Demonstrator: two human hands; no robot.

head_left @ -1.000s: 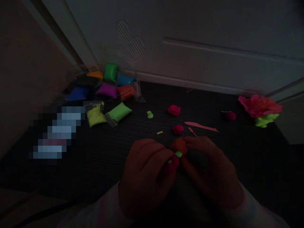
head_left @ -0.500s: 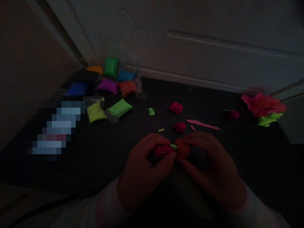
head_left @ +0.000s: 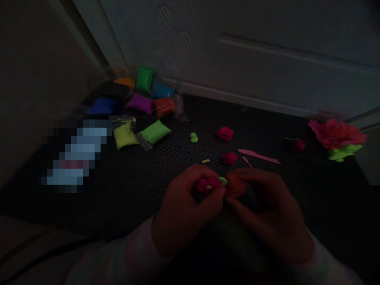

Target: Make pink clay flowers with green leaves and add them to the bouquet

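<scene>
In the dim head view, my left hand (head_left: 185, 209) pinches a small pink clay flower (head_left: 204, 184) with a bit of yellow on it. A light green clay leaf (head_left: 222, 181) sticks out from the flower's right side. My right hand (head_left: 277, 215) curls its thumb and fingers round an orange-red clay ball (head_left: 236, 186), close against the leaf; whether they touch is unclear. Just beyond the fingers lie a pink clay lump (head_left: 229, 158), a yellow clay sliver (head_left: 206, 161), a pink modelling knife (head_left: 259, 156) and a small pink tool (head_left: 247, 162).
Bags of coloured clay, including a light green bag (head_left: 154, 132) and a purple bag (head_left: 140, 103), crowd the back left. Another pink lump (head_left: 225, 133) and a green bit (head_left: 194, 137) lie behind my hands. At right stands a large pink clay flower (head_left: 337, 133). A panel (head_left: 261, 59) borders the back.
The view has shifted slightly, so most things appear further right. The flower has turned a little in my left hand, showing more of its yellow bit and leaf. Both hands keep their holds.
</scene>
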